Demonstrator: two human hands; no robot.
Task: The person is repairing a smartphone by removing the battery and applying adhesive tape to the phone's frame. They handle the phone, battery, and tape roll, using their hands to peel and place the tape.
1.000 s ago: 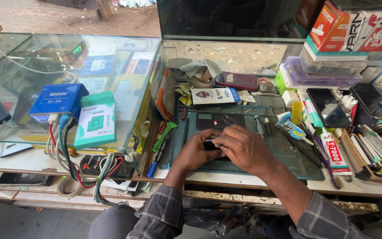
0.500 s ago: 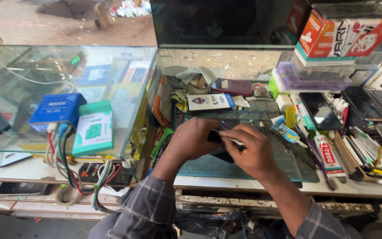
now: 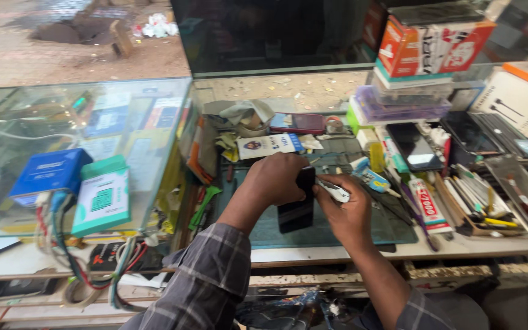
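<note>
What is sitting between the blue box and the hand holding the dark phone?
In the head view, a green-and-white box on the glass case lies between the blue box and the left hand gripping the dark phone.

A cluttered desk (image 3: 337, 252) with a worn, chipped front edge stands beside a glass display case (image 3: 62, 122) on the left, its top catching daylight. Behind both lies bare reddish dirt ground (image 3: 62, 55) with scattered debris. A dark glass panel (image 3: 270, 33) rises at the back of the desk.
</note>
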